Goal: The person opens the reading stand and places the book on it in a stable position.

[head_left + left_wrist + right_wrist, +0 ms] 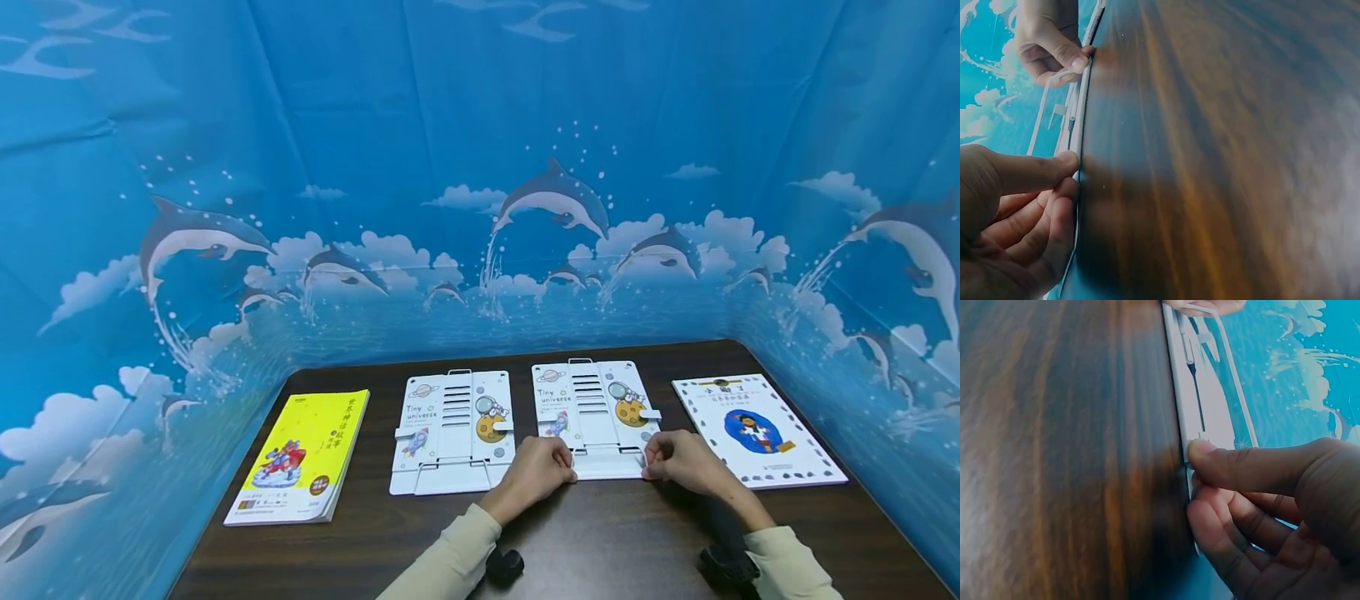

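Two white book stands printed "Tiny universe" lie side by side on the table in the head view. At the lower left corner of the right book stand (551,414), my left hand (536,471) pinches its front edge. My right hand (686,461) pinches the same edge at the lower right corner. A white wire bar on this stand is raised between the hands, as both wrist views show. In the left wrist view, the thumb and fingers of my left hand (1022,206) meet on the edge; my right hand (1260,506) does likewise in the right wrist view.
The left book stand (431,421) lies beside my left hand. A yellow book (322,425) rests at the table's left, and a white book (712,404) at the right. Behind the dark wooden table (600,542) hangs a blue dolphin-print curtain (450,125).
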Tool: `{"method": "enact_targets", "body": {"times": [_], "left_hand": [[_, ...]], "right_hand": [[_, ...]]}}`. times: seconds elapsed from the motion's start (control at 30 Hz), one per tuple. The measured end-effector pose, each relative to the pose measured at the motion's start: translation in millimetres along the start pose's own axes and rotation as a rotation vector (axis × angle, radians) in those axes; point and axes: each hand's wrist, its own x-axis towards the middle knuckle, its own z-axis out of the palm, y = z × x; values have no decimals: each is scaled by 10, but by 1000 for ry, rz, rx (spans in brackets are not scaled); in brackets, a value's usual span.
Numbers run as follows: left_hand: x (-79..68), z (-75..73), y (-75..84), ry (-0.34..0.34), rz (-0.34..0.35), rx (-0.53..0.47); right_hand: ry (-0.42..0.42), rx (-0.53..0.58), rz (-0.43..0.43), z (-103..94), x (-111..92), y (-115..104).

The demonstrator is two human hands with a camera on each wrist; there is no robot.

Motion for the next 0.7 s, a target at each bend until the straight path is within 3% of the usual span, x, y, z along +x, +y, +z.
{"method": "enact_targets", "body": {"times": [0.17,0.27,0.5,0.7], "left_hand": [[63,-145,-28,-59,-14,-30],[113,-263,-39,-48,-51,-42],[280,-465,-30,85,-147,-74],[441,-511,-48,172,-184,-20]], "right_hand": [[-64,71,-60,-128,40,11],[-46,100,-55,-256,106,-13],[98,88,-29,-510,347,-79],[175,56,27,-515,566,-81]]}}
